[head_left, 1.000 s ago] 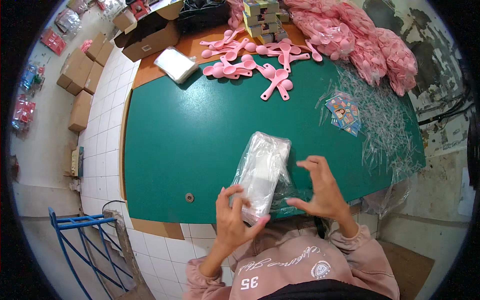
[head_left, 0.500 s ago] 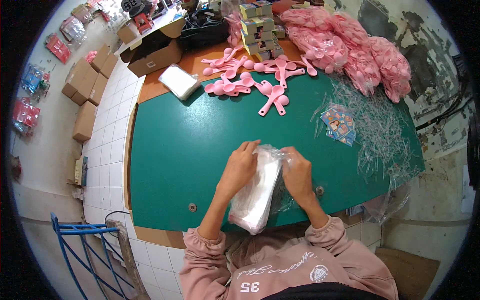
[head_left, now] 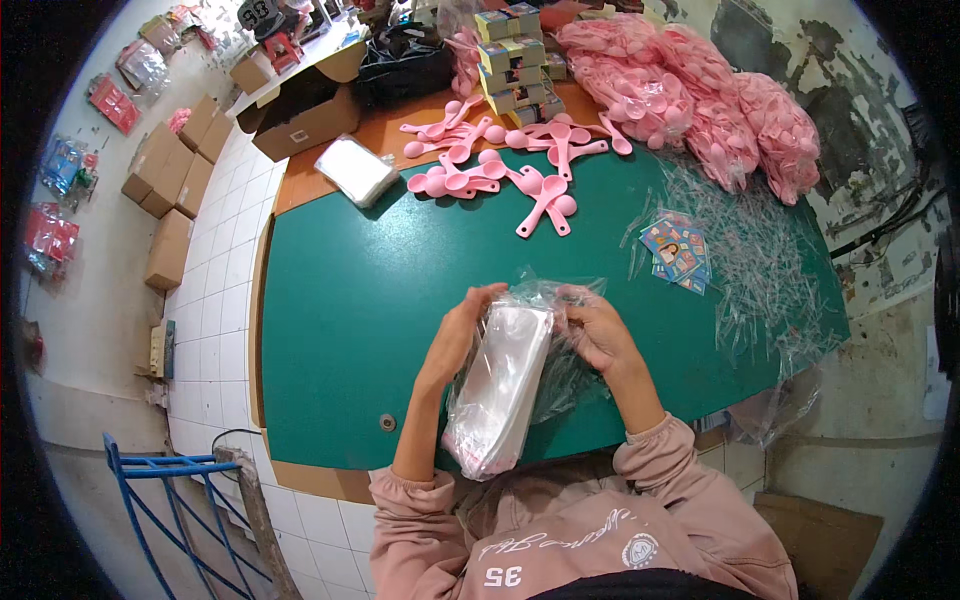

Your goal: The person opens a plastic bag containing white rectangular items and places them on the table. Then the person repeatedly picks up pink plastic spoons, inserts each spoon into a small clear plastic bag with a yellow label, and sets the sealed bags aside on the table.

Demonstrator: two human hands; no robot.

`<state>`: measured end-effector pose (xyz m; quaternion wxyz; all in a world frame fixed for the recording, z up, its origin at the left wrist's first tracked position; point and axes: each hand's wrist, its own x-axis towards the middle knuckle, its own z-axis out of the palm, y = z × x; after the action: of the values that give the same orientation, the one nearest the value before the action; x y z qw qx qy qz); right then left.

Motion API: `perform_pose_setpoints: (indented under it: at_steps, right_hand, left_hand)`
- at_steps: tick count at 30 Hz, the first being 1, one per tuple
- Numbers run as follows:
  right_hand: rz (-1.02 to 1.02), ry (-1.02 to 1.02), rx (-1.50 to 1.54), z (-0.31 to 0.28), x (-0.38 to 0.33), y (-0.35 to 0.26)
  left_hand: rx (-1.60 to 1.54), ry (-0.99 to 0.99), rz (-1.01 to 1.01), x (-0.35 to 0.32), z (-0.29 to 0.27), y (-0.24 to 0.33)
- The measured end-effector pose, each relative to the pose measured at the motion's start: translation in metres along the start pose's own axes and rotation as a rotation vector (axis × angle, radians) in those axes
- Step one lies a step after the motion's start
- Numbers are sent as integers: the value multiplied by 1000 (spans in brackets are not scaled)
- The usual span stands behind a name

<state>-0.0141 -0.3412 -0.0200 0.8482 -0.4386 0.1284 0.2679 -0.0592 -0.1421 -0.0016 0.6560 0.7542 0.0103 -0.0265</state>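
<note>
White beneath clear wrapper (head_left: 562, 385) pinched by right hand (head_left: 597, 335) and touched by left hand (head_left: 458, 332) (left grip unclear), lies as pack (head_left: 508, 370) at near edge of table (head_left: 340, 330), bodyward of both, slanting lengthwise to near left.

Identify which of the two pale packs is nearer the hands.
The long pack, its far end between left hand and right hand; the other pack lies beyond, by the open cardboard box.
</note>
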Motion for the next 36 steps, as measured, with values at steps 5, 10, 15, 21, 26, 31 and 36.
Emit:
perform_pose_setpoints:
  at_steps: [5,10,15,21,26,31,36]
  right_hand:
    - [277,-254,408,10,10,4]
    - [114,-148,144,28,30,-4]
    - [-37,-103,-424,30,17,-31]
    - [-659,-169,-930,55,-71,-41]
    - [-363,-182,-1164,71,-79,-6]
    - [-327,-164,-1131,71,-75,-3]
    - [-314,-215,-1033,61,-62,4]
  left_hand:
    - [238,-142,-70,0,-10,6]
    - [-382,-121,-133,-1,-4,-7]
    - [-1042,17,-329,-16,-9,-21]
    - [-808,208,-76,-22,-10,10]
    - [-616,396,24,-27,17,32]
    - [-664,392,70,-37,20,32]
    - [-927,638,-1,-43,29,38]
